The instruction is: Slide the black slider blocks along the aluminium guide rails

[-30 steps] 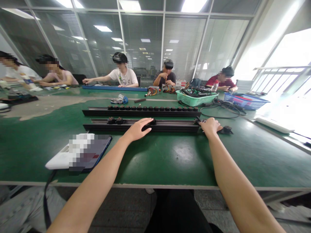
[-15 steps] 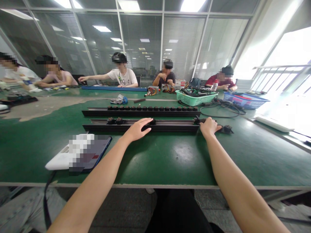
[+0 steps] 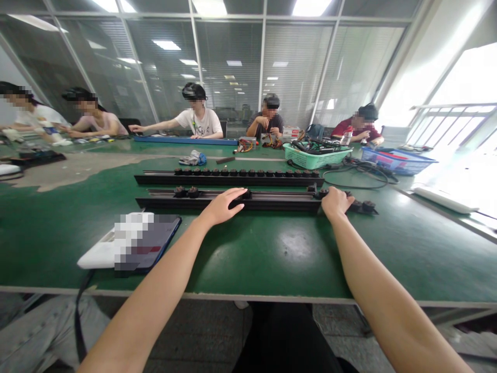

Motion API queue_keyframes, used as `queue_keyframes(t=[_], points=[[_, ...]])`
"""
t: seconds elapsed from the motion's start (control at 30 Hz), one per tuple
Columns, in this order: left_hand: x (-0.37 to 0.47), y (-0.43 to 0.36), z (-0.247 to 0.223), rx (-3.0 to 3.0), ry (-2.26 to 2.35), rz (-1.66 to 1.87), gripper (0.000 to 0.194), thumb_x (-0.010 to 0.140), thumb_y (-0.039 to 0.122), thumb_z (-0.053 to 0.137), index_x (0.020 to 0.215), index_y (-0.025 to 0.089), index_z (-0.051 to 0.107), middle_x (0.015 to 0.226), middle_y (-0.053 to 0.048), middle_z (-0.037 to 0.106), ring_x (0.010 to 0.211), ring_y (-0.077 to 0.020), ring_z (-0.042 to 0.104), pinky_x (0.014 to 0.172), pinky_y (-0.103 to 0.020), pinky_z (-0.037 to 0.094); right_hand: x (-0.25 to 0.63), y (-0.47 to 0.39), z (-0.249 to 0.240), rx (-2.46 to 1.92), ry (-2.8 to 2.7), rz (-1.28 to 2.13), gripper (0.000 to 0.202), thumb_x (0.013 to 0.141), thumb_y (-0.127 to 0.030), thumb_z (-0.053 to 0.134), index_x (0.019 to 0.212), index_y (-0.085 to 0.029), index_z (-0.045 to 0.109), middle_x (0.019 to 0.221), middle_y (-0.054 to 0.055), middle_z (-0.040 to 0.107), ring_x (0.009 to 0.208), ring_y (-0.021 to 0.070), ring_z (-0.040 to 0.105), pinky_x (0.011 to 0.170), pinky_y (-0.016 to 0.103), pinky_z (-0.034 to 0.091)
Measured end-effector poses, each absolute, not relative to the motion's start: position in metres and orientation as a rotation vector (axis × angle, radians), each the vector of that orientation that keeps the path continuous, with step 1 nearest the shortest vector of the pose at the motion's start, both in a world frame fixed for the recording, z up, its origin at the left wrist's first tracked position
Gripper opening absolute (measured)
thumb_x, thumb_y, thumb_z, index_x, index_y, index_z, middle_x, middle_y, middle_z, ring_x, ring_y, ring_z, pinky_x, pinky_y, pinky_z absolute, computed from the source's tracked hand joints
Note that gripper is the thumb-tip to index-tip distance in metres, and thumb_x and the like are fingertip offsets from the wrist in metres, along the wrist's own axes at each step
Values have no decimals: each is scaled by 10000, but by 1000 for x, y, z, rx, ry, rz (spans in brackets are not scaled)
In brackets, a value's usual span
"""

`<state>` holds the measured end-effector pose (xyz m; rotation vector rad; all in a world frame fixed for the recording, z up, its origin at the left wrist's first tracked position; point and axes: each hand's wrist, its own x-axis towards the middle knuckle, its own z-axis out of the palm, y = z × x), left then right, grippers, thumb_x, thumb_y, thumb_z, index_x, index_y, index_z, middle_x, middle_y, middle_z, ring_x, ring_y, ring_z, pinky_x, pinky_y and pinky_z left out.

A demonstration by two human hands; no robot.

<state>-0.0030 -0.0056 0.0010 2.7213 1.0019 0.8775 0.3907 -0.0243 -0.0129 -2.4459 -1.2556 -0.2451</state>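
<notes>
Two long black rails lie parallel across the green table. The near rail (image 3: 279, 205) has two round black parts (image 3: 186, 192) near its left end. My left hand (image 3: 225, 206) rests over its middle, thumb and fingers apart, beside a small black part (image 3: 246, 195). At the right end my right hand (image 3: 336, 202) is closed on something I cannot make out. More black parts (image 3: 368, 207) sit on a strip just right of that hand. Behind, the far rail (image 3: 233, 180) carries a row of several round black parts.
A phone (image 3: 165, 241) and a white device (image 3: 101, 248) lie at the near left. Farther back are a grey-blue cloth (image 3: 193, 158), a green basket (image 3: 318, 156) of cables and a blue basket (image 3: 399, 160). Several people sit along the far side.
The whole view has shifted slightly. My left hand stays at the middle of the near rail. My right hand is still at the right end, with more of the strip's black parts visible beside it.
</notes>
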Motion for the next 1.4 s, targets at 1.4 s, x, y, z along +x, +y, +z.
queue_keyframes(t=[1.4], points=[[-30, -6, 9, 2118, 2538, 959, 452, 971, 385, 467, 1242, 74, 652, 1286, -289, 559, 1260, -437, 484, 1011, -537, 438, 200, -57, -28, -1397, -2297, -431, 615, 1060, -325, 396, 1612, -61, 343, 1541, 209, 506, 1446, 302, 409, 1231, 452, 246]])
